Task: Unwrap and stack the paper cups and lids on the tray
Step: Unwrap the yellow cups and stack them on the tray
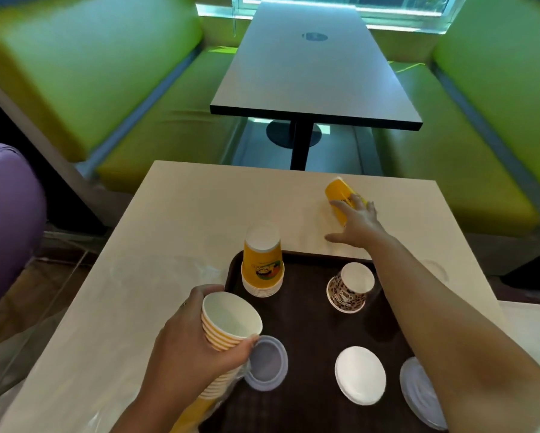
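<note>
There is one view only, from a wide-angle camera on the person's head, looking forward and steeply down over the pale worktop [181, 220], close enough that the forearms fill the lower frame, with a darker table [309, 67] and green benches [84, 67] beyond

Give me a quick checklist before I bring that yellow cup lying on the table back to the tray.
1. Right hand on the lying yellow cup: fingers rest over it, but a closed grip is not visible. Cannot tell.
2. Left hand holds the nested cup stack mouth-up: ok.
3. Upside-down yellow stack stands upright at the tray's far left corner, ready to receive a cup: ok.
4. Path back over the tray edge: the leopard-print cup sits under the right forearm, possible knock. Not ok.
5. Lids: white lid stack and clear lids lie flat on the tray: ok.
</note>
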